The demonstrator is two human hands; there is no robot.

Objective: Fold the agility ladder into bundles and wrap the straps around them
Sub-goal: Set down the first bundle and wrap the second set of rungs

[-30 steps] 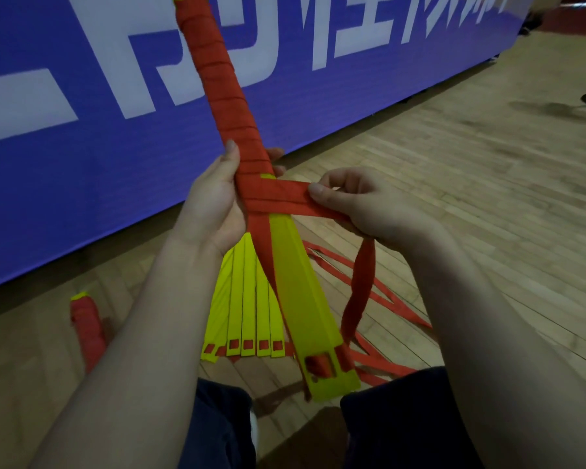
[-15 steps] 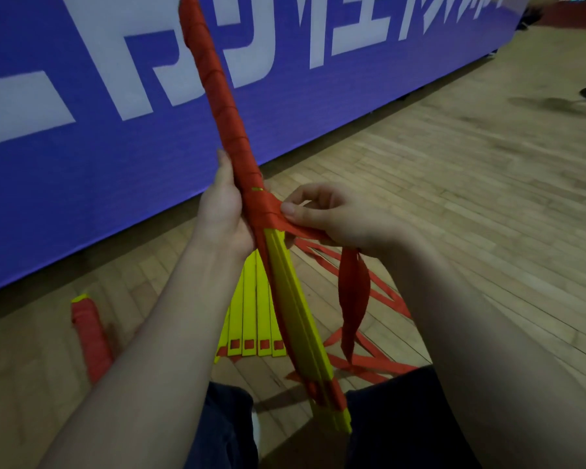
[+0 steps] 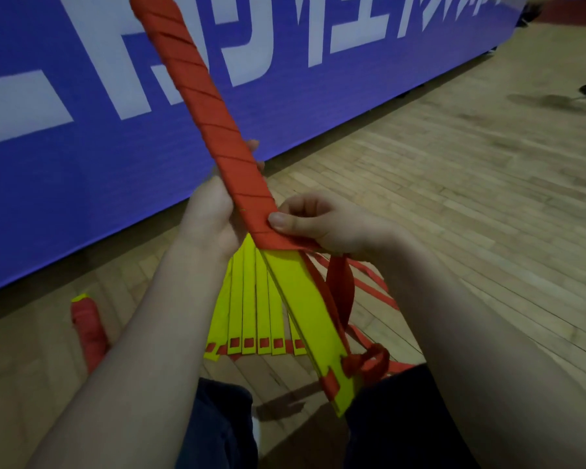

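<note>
The bundle [image 3: 214,130] is a flat stack of yellow rungs tilted up and away. Its upper part is wound in red strap and its lower end is bare yellow. The left hand [image 3: 207,214] grips the bundle at the lowest turns, with its fingers [image 3: 255,148] curled round the far side. The right hand [image 3: 329,228], just right of the bundle, pinches the strap [image 3: 340,289] against the bundle's edge, thumb on top. The free strap hangs from this hand beside the bundle's bare end. Loose rungs [image 3: 251,299] lie fanned on the floor [image 3: 454,204] beneath the bundle. A second bundle [image 3: 88,330], fully wound, lies on the floor to its left. A blue banner [image 3: 65,184] stands behind the bundle.
</note>
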